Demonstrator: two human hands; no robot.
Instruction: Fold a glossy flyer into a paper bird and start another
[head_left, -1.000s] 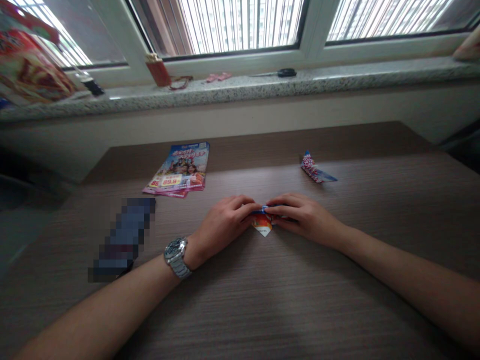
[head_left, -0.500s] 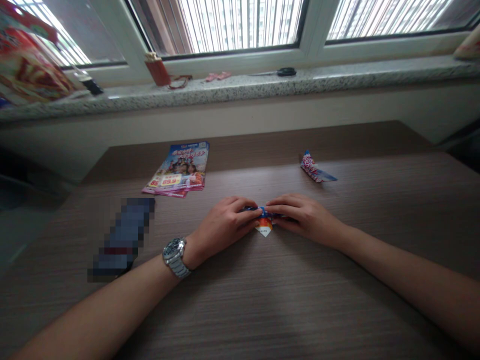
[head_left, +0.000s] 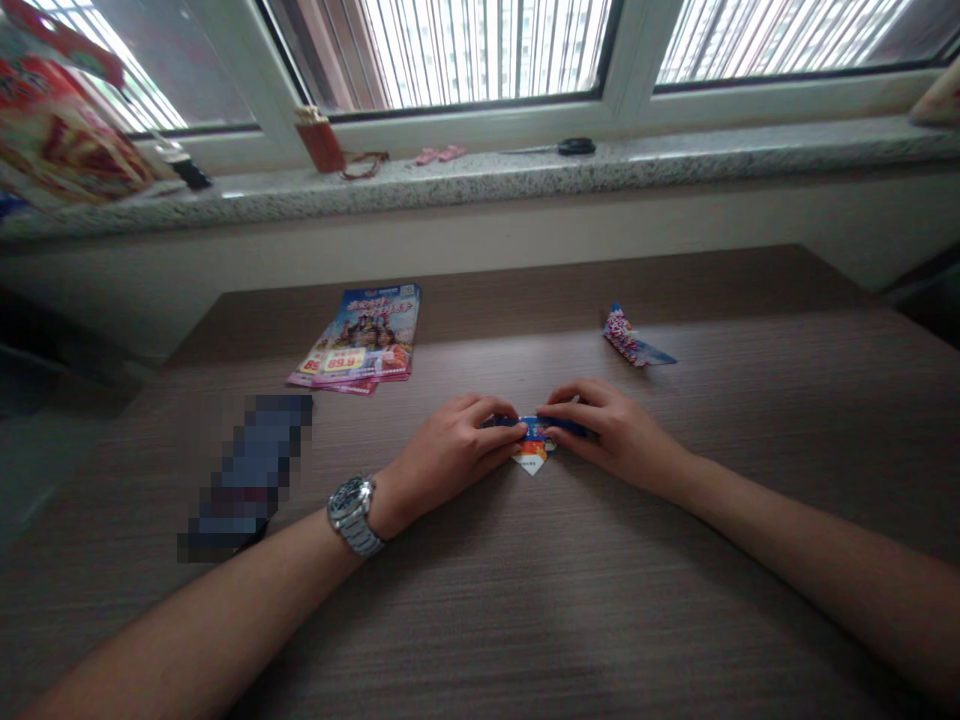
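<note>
We see the paper (head_left: 532,452) flat on the table (head_left: 480,610) between our 2 hands, point toward us. Our left hand (head_left: 454,442) is closed down on its left side, likely so it can't slide. Our right hand (head_left: 615,430) grips the blue right side between thumb and fingers, apparently to keep the crease even. The leaflets (head_left: 367,335) and folded piece (head_left: 626,340) lie well apart, leaving our fingers room.

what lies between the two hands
The head view shows a small folded printed paper between the left hand and right hand, white tip toward the wearer.
</note>
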